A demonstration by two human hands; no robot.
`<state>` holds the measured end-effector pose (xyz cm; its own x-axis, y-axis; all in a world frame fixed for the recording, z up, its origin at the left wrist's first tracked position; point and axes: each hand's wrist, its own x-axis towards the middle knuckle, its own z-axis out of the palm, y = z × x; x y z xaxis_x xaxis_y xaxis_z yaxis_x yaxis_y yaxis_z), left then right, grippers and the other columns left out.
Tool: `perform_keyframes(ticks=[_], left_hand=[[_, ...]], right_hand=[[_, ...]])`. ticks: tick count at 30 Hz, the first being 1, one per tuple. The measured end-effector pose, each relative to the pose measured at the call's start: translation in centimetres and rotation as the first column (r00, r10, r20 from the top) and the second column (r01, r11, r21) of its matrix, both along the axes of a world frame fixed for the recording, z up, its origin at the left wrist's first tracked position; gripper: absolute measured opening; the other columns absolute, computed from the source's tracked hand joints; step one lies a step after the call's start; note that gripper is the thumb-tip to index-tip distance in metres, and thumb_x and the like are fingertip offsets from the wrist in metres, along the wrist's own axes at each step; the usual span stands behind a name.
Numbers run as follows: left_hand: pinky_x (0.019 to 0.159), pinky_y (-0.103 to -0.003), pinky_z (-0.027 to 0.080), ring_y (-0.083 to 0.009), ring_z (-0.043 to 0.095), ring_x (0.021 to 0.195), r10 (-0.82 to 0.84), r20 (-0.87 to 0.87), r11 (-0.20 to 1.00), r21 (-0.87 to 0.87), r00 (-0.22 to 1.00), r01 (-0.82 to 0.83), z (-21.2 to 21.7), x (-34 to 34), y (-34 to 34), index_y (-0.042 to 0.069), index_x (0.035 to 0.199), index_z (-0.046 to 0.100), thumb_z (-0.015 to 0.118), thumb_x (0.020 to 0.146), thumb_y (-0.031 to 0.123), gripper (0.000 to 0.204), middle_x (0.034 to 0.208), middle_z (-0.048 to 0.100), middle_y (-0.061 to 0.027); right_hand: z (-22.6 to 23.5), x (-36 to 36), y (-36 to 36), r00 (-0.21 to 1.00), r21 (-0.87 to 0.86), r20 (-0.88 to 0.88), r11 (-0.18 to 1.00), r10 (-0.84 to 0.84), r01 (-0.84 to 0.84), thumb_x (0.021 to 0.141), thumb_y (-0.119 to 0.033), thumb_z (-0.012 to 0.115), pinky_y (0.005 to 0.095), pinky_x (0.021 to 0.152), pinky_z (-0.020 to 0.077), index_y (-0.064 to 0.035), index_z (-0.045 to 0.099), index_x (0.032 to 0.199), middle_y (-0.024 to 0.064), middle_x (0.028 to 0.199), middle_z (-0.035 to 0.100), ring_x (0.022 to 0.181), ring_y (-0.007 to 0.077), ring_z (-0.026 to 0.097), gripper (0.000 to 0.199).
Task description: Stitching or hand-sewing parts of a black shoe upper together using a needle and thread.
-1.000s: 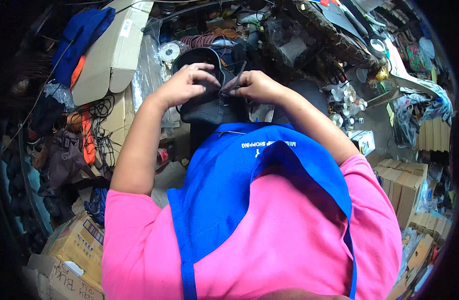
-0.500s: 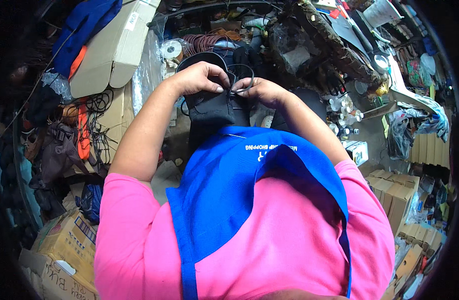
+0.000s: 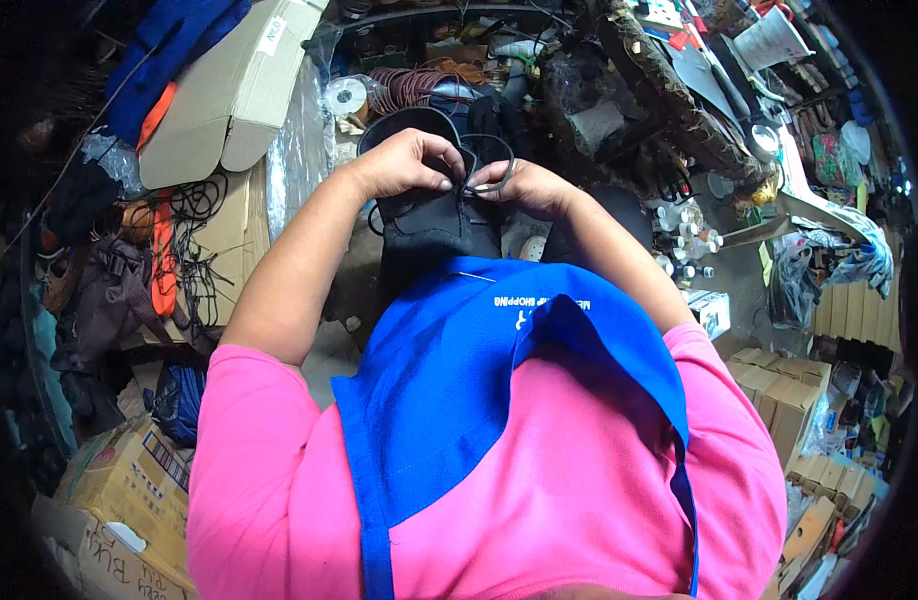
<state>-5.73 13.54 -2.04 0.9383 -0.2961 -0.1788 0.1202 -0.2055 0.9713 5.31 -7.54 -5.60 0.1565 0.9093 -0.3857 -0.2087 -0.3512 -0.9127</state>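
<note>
A black boot [image 3: 429,222] with an open collar rests in front of my blue apron, at the upper middle of the view. My left hand [image 3: 407,166] lies over its left side, thumb and fingers closed on the upper's edge near the lacing. From the other side, my right hand [image 3: 527,187] pinches a thin black shoelace [image 3: 512,160] beside the eyelets. The lace curves up in a loop above the right fingers. Both sets of fingertips are close together at the front opening, and the exact eyelet is too small to make out.
A roll of white tape or thread [image 3: 345,97] stands beyond the boot. Flattened cardboard [image 3: 244,90] leans at the far left. Several small bottles [image 3: 691,235] stand to the right. Stacked cartons [image 3: 779,385] lie lower right, and a yellowish box [image 3: 129,480] lower left.
Both hands keep hold at the lacing. The lace loop by my right hand has changed shape slightly, and the whole view has shifted a little.
</note>
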Motion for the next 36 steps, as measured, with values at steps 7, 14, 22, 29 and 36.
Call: perform_keyframes(ticks=[7,14,22,29,36], left_hand=[[0.084,-0.027,0.046,-0.0115,0.060,0.087,0.032,-0.033,0.999,0.005,0.999,-0.032,0.2,-0.2,0.1,0.000,0.095,0.066,0.068,0.071,-0.001,0.025,0.090,0.067,-0.0038],[0.083,-0.026,0.047,-0.0109,0.060,0.085,0.077,-0.056,0.996,-0.046,0.995,-0.080,-0.4,-0.5,0.0,0.000,0.095,0.066,0.067,0.071,-0.003,0.024,0.089,0.067,-0.0035],[0.080,-0.025,0.048,-0.0102,0.060,0.082,0.035,-0.061,0.999,0.010,0.998,-0.034,-0.1,0.1,0.2,-0.001,0.093,0.066,0.067,0.072,-0.003,0.021,0.086,0.067,-0.0033],[0.076,-0.024,0.048,-0.0085,0.060,0.079,0.160,-0.052,0.986,-0.046,0.986,-0.163,-0.1,-1.5,-0.2,-0.001,0.091,0.067,0.065,0.072,-0.005,0.019,0.084,0.067,-0.0024],[0.085,-0.040,0.042,-0.0291,0.055,0.095,0.242,0.630,0.550,0.537,0.738,-0.639,2.7,-5.4,-3.8,0.009,0.090,0.066,0.069,0.066,0.009,0.024,0.098,0.061,-0.0068]], right_hand=[[0.0,-0.3,-1.1,0.988,0.018,-0.089,0.992,-0.124,0.126,0.078,-0.006,0.068,0.0274,0.089,0.0428,-0.0011,0.065,0.100,0.0039,0.094,0.066,0.091,0.0127,0.059,0.023],[-0.1,-1.7,-1.2,0.967,-0.011,-0.112,0.974,-0.228,0.228,0.078,-0.006,0.068,0.0263,0.086,0.0443,-0.0027,0.065,0.096,0.0031,0.092,0.066,0.088,0.0126,0.059,0.019],[2.5,-1.5,0.3,0.912,0.017,0.404,0.997,-0.077,0.077,0.078,-0.008,0.070,0.0233,0.072,0.0460,-0.0042,0.068,0.089,-0.0015,0.082,0.065,0.076,0.0069,0.057,0.012],[2.2,-2.4,0.3,0.904,0.059,0.395,0.987,-0.162,0.151,0.078,-0.005,0.069,0.0242,0.071,0.0458,-0.0026,0.064,0.083,-0.0010,0.078,0.063,0.075,0.0069,0.056,0.008],[2.9,-3.0,0.6,0.747,0.186,0.637,0.978,-0.191,0.091,0.070,-0.016,0.077,0.0309,0.082,0.0453,-0.0054,0.064,0.097,0.0088,0.099,0.060,0.094,0.0175,0.056,0.032]])
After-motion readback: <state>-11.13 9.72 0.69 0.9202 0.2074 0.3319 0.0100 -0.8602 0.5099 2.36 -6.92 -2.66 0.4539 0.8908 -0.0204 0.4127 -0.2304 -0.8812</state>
